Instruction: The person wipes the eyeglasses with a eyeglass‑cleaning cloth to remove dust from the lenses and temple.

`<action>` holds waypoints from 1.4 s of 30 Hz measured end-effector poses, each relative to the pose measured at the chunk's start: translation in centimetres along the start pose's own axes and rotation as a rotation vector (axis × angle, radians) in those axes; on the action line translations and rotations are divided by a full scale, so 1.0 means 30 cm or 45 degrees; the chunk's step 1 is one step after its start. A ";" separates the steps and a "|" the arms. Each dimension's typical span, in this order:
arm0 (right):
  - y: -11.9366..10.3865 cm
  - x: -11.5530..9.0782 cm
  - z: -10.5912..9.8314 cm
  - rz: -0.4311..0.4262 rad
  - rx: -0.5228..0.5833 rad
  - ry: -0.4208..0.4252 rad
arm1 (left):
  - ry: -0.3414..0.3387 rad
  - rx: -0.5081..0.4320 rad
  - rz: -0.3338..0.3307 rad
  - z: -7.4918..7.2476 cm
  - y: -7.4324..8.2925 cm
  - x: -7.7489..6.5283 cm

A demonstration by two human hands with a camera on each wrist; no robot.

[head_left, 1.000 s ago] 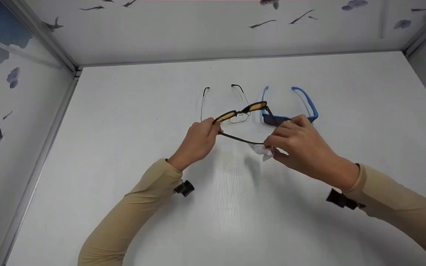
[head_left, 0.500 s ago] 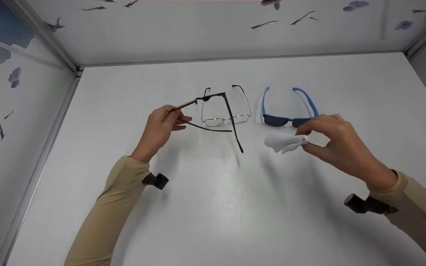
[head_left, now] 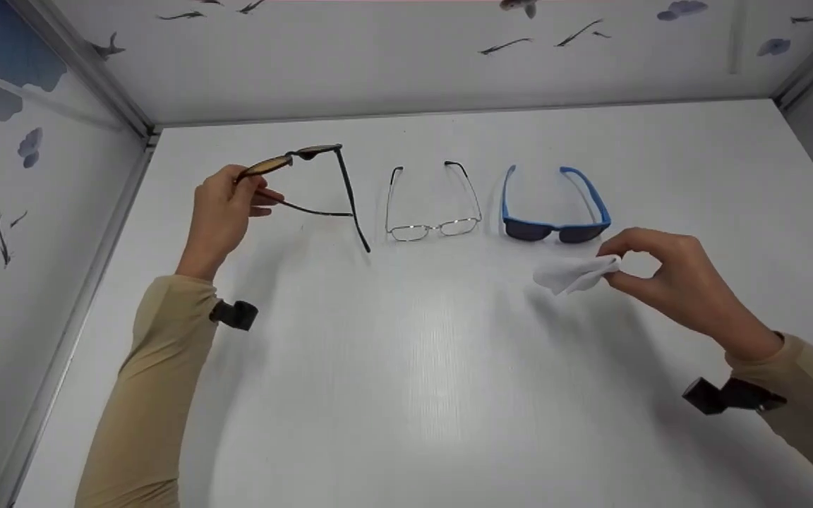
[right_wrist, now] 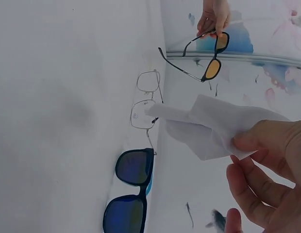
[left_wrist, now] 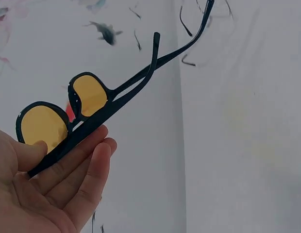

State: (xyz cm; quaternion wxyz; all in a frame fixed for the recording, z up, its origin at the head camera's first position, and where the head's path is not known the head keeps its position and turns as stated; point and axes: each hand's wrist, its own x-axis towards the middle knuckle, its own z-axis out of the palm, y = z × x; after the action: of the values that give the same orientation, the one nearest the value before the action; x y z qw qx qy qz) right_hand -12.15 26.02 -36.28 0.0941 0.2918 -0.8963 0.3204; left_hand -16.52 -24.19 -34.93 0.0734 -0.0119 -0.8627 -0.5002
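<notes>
My left hand pinches a pair of black-framed glasses with yellow lenses by one end of the frame, thumb on a lens. The glasses are held up over the left part of the table, temples unfolded. Between thumb and fingers, my right hand pinches a white cloth, which hangs to the left, just in front of the blue sunglasses. In the right wrist view, the cloth partly overlaps the thin metal-framed glasses.
Wire-rimmed glasses lie at the table's middle with temples pointing back. The blue sunglasses with dark lenses lie to their right. Panels with painted fish and leaves enclose the white table at the back and sides.
My left hand has carried the yellow-lensed glasses left and back, away from above the wire-rimmed pair. My right hand has moved right with the cloth, apart from the glasses.
</notes>
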 end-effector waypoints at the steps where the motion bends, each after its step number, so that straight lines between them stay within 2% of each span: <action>1: 0.008 0.002 -0.004 0.012 -0.004 -0.001 | 0.001 0.050 0.010 -0.011 -0.002 0.008; 6: 0.052 0.009 -0.025 0.103 -0.013 0.013 | 0.103 0.253 0.119 -0.042 -0.014 0.039; 9: 0.075 0.005 -0.027 0.184 0.015 0.030 | 0.219 0.387 0.223 -0.033 -0.037 0.053; 12: 0.090 -0.006 -0.019 0.237 0.044 0.030 | 0.321 0.586 0.341 -0.015 -0.070 0.057; 14: 0.096 -0.015 -0.010 0.248 0.052 0.021 | 0.365 0.741 0.438 -0.002 -0.094 0.052; 17: 0.102 -0.026 0.000 0.244 0.051 0.012 | 0.415 0.942 0.639 0.017 -0.119 0.041; 21: 0.106 -0.034 0.005 0.251 0.061 0.012 | 0.443 1.087 0.943 0.044 -0.131 0.034; 24: 0.110 -0.040 0.007 0.256 0.078 0.017 | 0.415 1.122 1.113 0.062 -0.138 0.032; 27: 0.115 -0.045 0.009 0.261 0.095 0.018 | 0.354 1.120 1.186 0.075 -0.150 0.024; 37: 0.124 -0.050 0.018 0.230 0.095 0.008 | 0.022 1.136 1.211 0.088 -0.212 -0.036; 42: 0.122 -0.051 0.023 0.245 0.108 -0.013 | -0.121 1.123 1.173 0.085 -0.242 -0.066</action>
State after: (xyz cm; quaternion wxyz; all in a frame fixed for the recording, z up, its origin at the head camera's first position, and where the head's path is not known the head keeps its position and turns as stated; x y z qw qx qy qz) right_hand -13.03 28.57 -39.25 0.0460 0.2097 -0.9062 0.3642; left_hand -15.53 -25.50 -42.69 0.2405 -0.3726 -0.8962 -0.0143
